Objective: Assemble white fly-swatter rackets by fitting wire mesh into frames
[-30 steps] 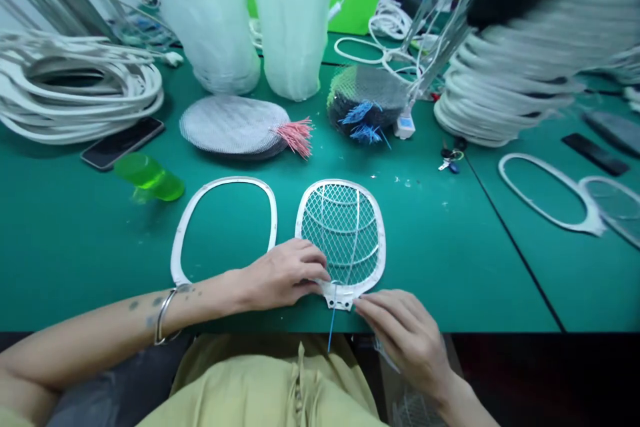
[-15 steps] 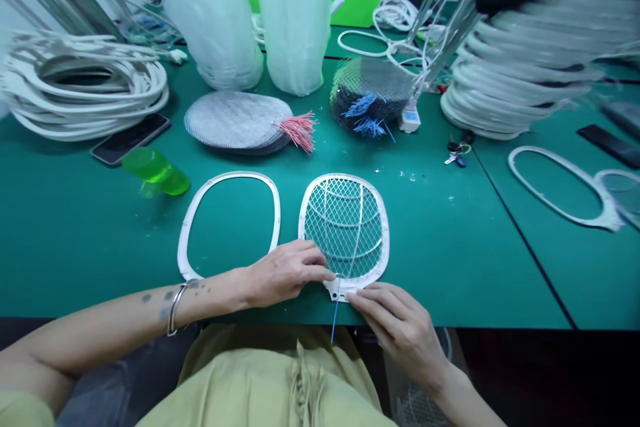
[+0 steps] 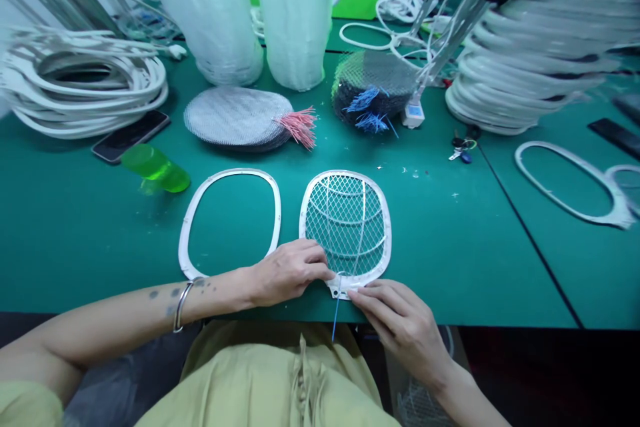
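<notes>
White meshed frame [image 3: 345, 221] lies flat on the green bench [image 3: 460, 247] near its front edge, straight before the person, its narrow neck [image 3: 341, 292] pointing toward the body. The left hand [image 3: 295, 272] reaches in from the side, thumb and fingers drawn together at the lower left rim beside the neck; whether they pinch the rim, the mesh or the thin wire cannot be told. The right hand [image 3: 403, 321] has its fingertips against the right side of the neck; its thumb is hidden, so I cannot tell if that grip closes on the plastic or only steadies it. Between the two hands a blue wire [image 3: 335, 318] runs down across the neck and hangs past the edge of the bench. The step in hand seems to be settling the mesh and its wire at the neck. The next move would call for the frame kept flat and still while the fingertips work close to the wire, without tugging it or lifting the mesh from the rim. A bare white frame [image 3: 184, 240] lies just to the left, the left wrist crossing over its near end.
</notes>
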Available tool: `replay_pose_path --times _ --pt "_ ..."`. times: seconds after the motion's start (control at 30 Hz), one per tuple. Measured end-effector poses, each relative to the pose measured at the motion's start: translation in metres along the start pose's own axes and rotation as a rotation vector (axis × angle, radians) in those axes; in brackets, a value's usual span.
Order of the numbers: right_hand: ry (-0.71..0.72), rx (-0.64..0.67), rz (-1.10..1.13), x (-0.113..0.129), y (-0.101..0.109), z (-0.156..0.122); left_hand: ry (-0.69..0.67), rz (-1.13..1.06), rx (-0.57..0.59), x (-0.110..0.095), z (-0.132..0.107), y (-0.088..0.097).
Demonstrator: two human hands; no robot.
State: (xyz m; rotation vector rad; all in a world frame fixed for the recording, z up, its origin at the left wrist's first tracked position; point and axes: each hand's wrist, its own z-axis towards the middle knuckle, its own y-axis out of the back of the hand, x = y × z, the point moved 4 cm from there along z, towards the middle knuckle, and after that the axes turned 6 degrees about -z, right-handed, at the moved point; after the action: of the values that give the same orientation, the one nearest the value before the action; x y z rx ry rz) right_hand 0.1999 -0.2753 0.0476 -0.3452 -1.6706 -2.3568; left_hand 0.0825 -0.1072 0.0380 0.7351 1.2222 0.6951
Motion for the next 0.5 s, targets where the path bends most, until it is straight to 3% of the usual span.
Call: replay_pose_path --times 0.33,0.5 --pt "-0.034 0.059 0.077 -0.003 0.003 0.001 -0.14 0.14 0.145 -0.005 0.008 0.008" --pt "-0.276 0.142 0.112 -0.013 0.004 0.025 -0.187 0.087 0.179 -0.014 0.006 0.016"
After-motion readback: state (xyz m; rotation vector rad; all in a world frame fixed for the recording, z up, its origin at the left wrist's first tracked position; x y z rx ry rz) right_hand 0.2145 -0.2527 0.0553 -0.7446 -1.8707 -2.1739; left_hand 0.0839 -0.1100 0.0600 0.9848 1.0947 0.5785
